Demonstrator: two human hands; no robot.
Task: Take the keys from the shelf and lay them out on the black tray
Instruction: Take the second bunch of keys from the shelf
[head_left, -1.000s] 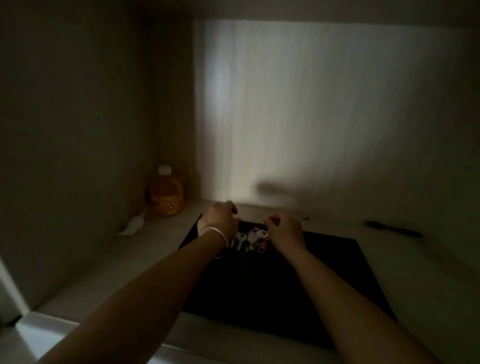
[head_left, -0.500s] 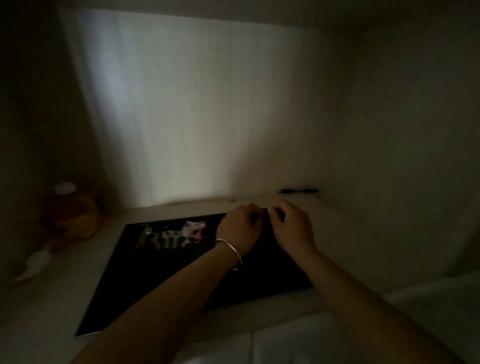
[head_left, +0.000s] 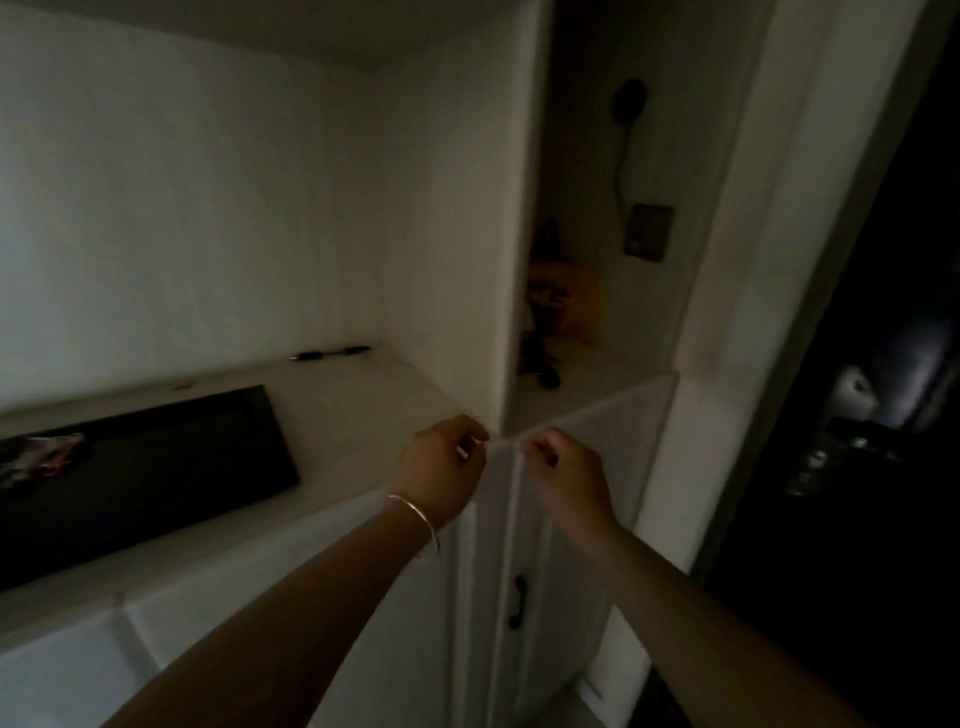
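Both hands raised at the shelf's front edge, well to the right of the black tray.

The black tray (head_left: 171, 457) lies flat on the white shelf (head_left: 363, 410); the view is dim and blurred. A cluster of keys (head_left: 44, 457) with pale and pink parts rests on the tray's left part, partly cut off by the picture's edge. The left hand (head_left: 441, 473), a thin bracelet (head_left: 415, 514) on its wrist, has its fingers curled with the tips drawn together; the right hand (head_left: 566, 475) is curled likewise just beside it. Whether either pinches anything I cannot tell. A dark pen (head_left: 330, 353) lies on the shelf behind the tray, near the back wall. Right of the tray, beyond a partition, an orange-and-black figure (head_left: 550, 306) stands in a second compartment.
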